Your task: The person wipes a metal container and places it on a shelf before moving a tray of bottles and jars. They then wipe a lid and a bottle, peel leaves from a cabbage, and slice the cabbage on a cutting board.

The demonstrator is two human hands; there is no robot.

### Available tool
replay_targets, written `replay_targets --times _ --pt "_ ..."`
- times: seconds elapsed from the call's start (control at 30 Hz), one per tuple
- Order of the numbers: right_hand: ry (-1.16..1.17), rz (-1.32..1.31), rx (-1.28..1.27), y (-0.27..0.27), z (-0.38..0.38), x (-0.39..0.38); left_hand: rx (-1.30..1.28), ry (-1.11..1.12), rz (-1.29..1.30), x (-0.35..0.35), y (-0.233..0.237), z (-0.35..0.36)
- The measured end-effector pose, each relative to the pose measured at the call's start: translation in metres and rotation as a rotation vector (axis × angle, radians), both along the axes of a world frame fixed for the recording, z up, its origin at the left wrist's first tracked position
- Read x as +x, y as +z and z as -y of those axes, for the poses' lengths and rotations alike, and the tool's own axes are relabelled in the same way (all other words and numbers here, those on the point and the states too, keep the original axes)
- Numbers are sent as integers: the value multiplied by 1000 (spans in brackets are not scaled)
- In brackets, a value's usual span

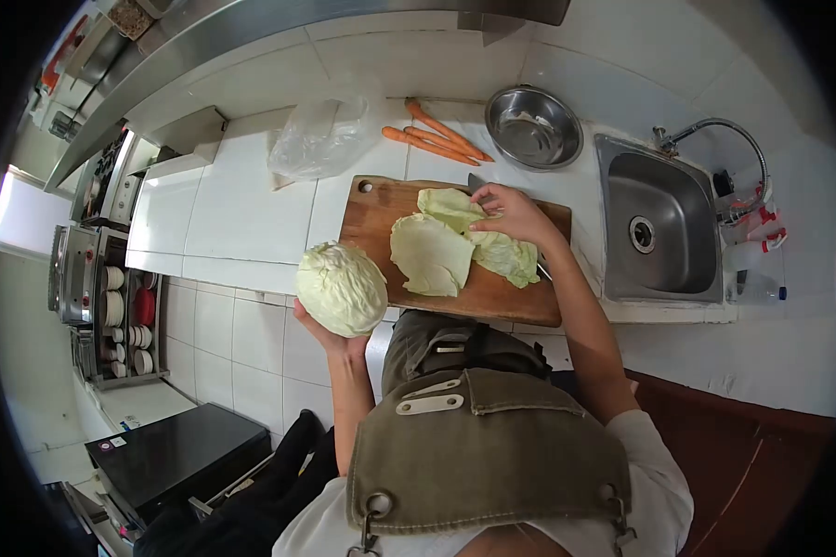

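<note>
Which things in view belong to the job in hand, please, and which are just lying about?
Seem part of the job:
- cabbage, held in the left hand
- cabbage leaves, close to the right hand
- cutting board, under the leaves
- knife, perhaps; mostly hidden

Seem just lying about:
- carrots
- plastic bag
- metal bowl

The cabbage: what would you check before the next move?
1. Cabbage supported: ok, the left hand holds it from below.
2. Cutting board free of leaves: not ok, several lie on it.
3. Knife fully visible: not ok, the leaves hide part of it.
4. Right hand clear of the blade: cannot tell, they look very close.
5. Carrots off the board: ok, on the counter behind it.
</note>
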State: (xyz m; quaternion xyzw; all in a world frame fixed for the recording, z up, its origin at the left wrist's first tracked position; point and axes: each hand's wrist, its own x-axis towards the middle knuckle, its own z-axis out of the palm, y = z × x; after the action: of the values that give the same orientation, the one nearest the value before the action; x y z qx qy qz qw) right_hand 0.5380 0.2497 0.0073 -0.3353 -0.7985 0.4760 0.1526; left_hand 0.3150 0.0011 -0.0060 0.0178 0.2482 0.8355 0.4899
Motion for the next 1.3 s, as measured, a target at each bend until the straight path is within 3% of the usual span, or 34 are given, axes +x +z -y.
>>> replay_targets --times 0.13,0.2,0.33,0.4,0.47,0.57,0.7,0.73,0.8,0.83,0.97,1.07,1.13,1.2,1.27,1.3 --pt "-43 -123 -117 -21 -6 -3 -13 -9 -17 3 3 -1" --pt "-206 -80 114 -22 -5 -8 -8 -16 -25 4 2 -2" --pt "-403 -69 179 3 6 -4 17 -36 -56 8 11 -4" --pt "-466 -311 284 16 17 1 22 -28 -37 5 7 -4" --pt "-492 -343 347 38 34 6 25 -17 -17 4 5 -3" --pt "-585 -588 -75 56 56 16 11 7 15 4 9 -5" --pt "-608 -691 -179 48 89 -1 16 36 6 3 9 -4" --pt "-568 -568 -215 40 94 -1 12 38 0 3 9 -3" --pt "-442 -856 -456 27 107 -18 21 42 -9 4 8 -2" --pt "-442 -856 -457 16 109 -23 33 45 -19 5 8 -2" --pt "-504 -593 -184 -43 113 -30 31 24 -2 4 5 2" --pt "-509 -418 19 -30 112 -23 15 23 0 8 11 3" --pt "-395 -207 362 -12 107 -20 -5 32 -5 10 13 5" --pt "-362 -182 351 -2 100 -19 -21 39 1 11 14 5" --pt "-275 40 593 4 95 -20 -34 45 5 11 14 5" --pt "-278 40 593 4 90 -21 -27 33 -2 12 14 5"
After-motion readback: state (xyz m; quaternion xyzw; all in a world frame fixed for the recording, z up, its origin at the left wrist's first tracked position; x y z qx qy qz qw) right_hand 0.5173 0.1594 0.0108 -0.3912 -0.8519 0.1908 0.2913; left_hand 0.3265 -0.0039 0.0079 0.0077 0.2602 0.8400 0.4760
